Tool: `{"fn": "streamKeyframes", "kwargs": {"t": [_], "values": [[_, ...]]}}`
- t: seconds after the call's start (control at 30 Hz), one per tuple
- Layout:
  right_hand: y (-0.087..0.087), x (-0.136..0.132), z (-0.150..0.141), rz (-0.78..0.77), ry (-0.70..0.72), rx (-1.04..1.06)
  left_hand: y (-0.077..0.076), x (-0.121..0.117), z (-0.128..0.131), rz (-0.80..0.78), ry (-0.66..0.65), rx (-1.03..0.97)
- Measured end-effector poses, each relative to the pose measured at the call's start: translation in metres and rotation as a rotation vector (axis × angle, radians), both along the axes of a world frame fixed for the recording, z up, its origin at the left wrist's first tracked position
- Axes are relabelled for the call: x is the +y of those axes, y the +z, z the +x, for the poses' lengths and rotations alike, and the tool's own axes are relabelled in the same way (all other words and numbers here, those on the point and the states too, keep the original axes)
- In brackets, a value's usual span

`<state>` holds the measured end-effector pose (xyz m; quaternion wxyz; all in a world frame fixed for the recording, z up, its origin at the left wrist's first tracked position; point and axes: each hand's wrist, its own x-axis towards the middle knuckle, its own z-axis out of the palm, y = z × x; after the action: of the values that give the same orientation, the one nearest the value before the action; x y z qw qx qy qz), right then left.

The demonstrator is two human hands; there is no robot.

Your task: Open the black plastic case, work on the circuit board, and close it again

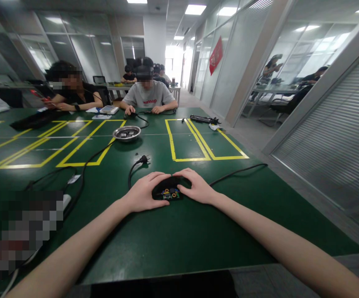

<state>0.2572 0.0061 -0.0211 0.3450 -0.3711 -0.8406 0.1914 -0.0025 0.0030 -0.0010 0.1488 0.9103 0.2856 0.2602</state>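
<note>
An opened power adapter (171,194) lies on the green table in front of me. Its black case shows a circuit board with ring-shaped coils. My left hand (147,191) grips its left side, thumb along the near edge and fingers at the far edge. From the right, my right hand (195,186) holds it with curled fingers and the thumb at its top. My fingers hide parts of the case. A black cord with a plug (142,159) curves out beside my left hand, and another black cord (240,173) runs off to the right.
A metal bowl (126,133) with small parts stands ahead on the green table (229,231). Yellow tape (192,159) marks rectangles. Black items (202,119) lie at the far right. Across sits a person in a grey shirt (148,97); another person (83,93) sits further left.
</note>
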Motion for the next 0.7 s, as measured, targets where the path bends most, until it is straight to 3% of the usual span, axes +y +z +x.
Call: {"fn": "streamKeyframes", "kwargs": {"t": [0.17,0.37,0.7], "values": [[0.003,-0.003,0.0,-0.103,0.077,0.117,0.002,-0.006,0.002,-0.081,-0.002,-0.059],[0.007,-0.009,0.001,-0.124,0.105,0.215,0.0,-0.004,0.001,-0.135,0.093,-0.003],[0.017,-0.015,0.002,-0.087,0.27,0.131,0.003,-0.006,0.003,-0.112,0.017,-0.074]]}}
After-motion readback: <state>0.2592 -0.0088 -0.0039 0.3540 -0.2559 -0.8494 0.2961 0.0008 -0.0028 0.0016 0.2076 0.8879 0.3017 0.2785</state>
